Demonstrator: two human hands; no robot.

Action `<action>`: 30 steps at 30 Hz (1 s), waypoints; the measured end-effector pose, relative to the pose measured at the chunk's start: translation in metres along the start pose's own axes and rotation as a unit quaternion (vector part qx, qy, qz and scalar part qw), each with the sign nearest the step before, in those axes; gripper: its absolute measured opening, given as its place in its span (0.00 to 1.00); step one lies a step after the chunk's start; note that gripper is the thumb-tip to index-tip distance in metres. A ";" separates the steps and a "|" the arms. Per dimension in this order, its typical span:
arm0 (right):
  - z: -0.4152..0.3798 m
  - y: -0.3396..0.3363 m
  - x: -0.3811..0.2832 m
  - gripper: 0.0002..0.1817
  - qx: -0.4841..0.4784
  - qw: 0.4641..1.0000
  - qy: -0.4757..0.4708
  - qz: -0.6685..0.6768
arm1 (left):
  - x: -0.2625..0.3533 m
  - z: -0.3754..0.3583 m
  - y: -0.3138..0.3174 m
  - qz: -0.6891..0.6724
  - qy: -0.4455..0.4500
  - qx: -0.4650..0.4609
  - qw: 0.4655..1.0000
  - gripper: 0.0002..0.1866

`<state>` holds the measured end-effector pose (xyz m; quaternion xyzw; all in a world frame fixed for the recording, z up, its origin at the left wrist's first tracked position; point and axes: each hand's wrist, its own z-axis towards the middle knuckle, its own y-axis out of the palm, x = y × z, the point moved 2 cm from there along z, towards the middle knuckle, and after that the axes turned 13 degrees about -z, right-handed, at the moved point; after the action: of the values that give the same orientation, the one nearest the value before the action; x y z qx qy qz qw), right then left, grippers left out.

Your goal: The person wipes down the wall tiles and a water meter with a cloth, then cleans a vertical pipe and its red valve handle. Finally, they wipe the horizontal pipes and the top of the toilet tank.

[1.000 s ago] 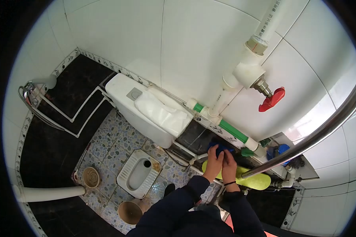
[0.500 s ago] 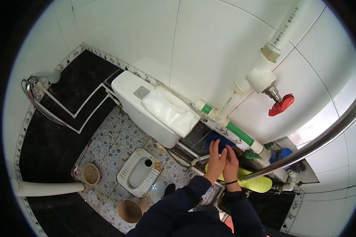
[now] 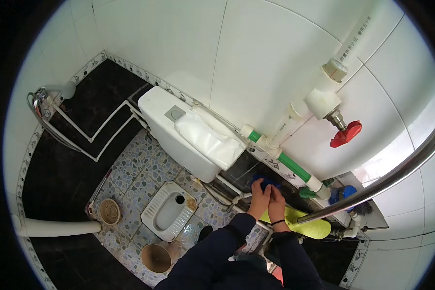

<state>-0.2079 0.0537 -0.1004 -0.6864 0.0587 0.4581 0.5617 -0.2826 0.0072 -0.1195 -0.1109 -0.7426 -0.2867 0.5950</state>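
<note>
A dark blue item (image 3: 265, 182), cloth-like but too small to identify, lies against the black tiles below the wall pipe. My left hand (image 3: 259, 200) is closed, with its fingertips curled on the blue item. Close beside it, my right hand (image 3: 276, 206) also has bent fingers on the blue item, and a thin dark band circles that wrist. Part of the item is hidden behind my fingers. A yellow-green rounded object (image 3: 309, 226) sits just below and right of my hands.
A white cistern (image 3: 179, 140) with a white tissue pack (image 3: 208, 135) stands left of my hands. A squat toilet (image 3: 166, 212) and two buckets (image 3: 155, 257) are on the floor. A metal rail (image 3: 372, 193) crosses at right, under a red valve handle (image 3: 347, 134).
Both hands have moved slightly down. Their fingers, stretched out and palms together before, are now bent onto the blue item. The view has shifted a little.
</note>
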 end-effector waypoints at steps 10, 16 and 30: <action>0.007 -0.022 -0.079 0.20 0.027 0.991 -0.040 0.121 | 0.080 -0.003 -0.005 -0.022 0.107 0.021 0.994 0.27; 0.010 -0.020 -0.079 0.21 0.007 0.994 -0.036 0.106 | 0.087 -0.002 -0.010 -0.012 0.098 -0.004 0.995 0.28; 0.011 0.028 0.001 0.23 -0.032 0.999 -0.035 0.007 | -0.030 0.022 -0.013 -0.022 0.031 0.072 0.997 0.22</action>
<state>-0.2303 0.0531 -0.1210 -0.6868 0.0292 0.4874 0.5384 -0.2992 0.0136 -0.1542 -0.0429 -0.7449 -0.2487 0.6176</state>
